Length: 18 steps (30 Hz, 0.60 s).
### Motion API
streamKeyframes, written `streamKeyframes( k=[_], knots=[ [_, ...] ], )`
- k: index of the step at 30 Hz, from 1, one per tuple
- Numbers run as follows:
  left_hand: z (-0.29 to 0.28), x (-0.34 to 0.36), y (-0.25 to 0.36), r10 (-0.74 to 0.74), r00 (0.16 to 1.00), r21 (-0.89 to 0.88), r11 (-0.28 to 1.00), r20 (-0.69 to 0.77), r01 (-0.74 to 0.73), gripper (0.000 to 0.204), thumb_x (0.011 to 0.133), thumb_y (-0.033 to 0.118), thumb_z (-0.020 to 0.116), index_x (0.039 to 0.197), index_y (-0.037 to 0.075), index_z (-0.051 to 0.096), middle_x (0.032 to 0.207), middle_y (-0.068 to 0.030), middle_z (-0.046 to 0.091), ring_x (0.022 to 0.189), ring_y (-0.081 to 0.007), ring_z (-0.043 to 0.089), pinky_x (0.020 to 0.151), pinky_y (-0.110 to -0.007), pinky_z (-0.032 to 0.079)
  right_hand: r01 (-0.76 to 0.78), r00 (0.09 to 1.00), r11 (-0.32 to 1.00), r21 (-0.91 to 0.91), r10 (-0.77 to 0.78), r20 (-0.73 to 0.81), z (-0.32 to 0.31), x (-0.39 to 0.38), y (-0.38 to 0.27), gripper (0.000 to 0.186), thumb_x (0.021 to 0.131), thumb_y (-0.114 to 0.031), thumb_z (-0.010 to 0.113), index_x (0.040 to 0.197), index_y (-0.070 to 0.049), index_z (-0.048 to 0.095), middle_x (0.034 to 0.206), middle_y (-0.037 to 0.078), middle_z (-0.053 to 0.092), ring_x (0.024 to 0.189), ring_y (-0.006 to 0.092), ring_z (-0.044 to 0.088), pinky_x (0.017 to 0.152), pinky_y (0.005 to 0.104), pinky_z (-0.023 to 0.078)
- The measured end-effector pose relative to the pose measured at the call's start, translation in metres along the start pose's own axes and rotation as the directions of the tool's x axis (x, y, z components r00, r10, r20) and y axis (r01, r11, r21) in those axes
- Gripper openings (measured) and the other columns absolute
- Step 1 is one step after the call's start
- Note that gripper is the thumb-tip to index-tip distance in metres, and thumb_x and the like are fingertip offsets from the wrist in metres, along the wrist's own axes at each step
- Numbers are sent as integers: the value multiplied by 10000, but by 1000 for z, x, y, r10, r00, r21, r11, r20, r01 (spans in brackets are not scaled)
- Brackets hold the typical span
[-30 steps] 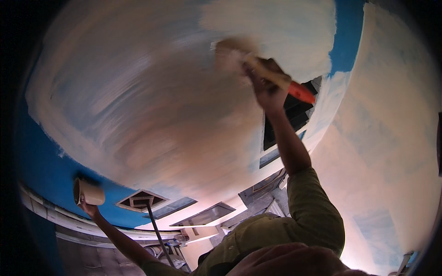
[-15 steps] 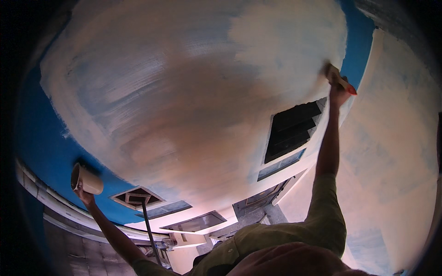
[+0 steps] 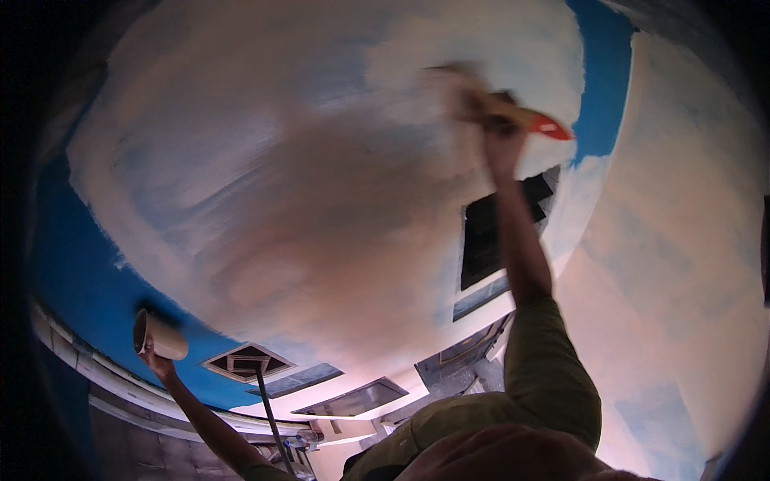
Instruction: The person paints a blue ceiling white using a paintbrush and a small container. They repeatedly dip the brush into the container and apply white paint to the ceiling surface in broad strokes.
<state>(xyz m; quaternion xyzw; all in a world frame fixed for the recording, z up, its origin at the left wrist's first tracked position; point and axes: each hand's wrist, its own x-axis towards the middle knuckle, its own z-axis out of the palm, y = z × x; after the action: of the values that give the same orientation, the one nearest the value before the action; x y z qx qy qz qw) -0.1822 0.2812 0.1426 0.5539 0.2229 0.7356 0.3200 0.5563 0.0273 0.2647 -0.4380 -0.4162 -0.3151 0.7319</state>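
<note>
Note a square framed recess, lower left, with a slim dark pole overlapping its edge. See also a pale ledge curving along lower left, plus a dark slatted opening right of centre.

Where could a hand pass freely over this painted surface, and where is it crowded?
Likely the pale patch between the container and the brush, and the blue strip right of the brush. Crowded: lower middle, around the pole and square frame.

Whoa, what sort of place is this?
Probably a room being painted: streaky pale paint partly covers a blue surface, the right hand grips a red-ended brush, and the left hand holds a cream pot.
</note>
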Motion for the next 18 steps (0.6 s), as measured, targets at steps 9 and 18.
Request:
streamKeyframes(
  k=[9,18],
  knots=[
    [-3,-9,-18,-16,999,-124,992,-50,10,599,713,251,649,1197,52,357,1197,-179,412,1059,-312,451,867,-471,430,-30,961,781,-624,-148,-233,-139,118,94,200,689,-229,681,775,-58,622,726,90,630,664,250,623,578,346,482],
    [-9,-3,-5,-25,1000,-101,995,-17,23,632,716,244,658,1229,43,350,1197,-172,421,1050,-314,460,856,-465,433,-80,966,961,263,10,258,60,-1,-131,127,778,-107,657,797,-9,578,740,3,557,694,62,508,608,200,409]
  ],
)
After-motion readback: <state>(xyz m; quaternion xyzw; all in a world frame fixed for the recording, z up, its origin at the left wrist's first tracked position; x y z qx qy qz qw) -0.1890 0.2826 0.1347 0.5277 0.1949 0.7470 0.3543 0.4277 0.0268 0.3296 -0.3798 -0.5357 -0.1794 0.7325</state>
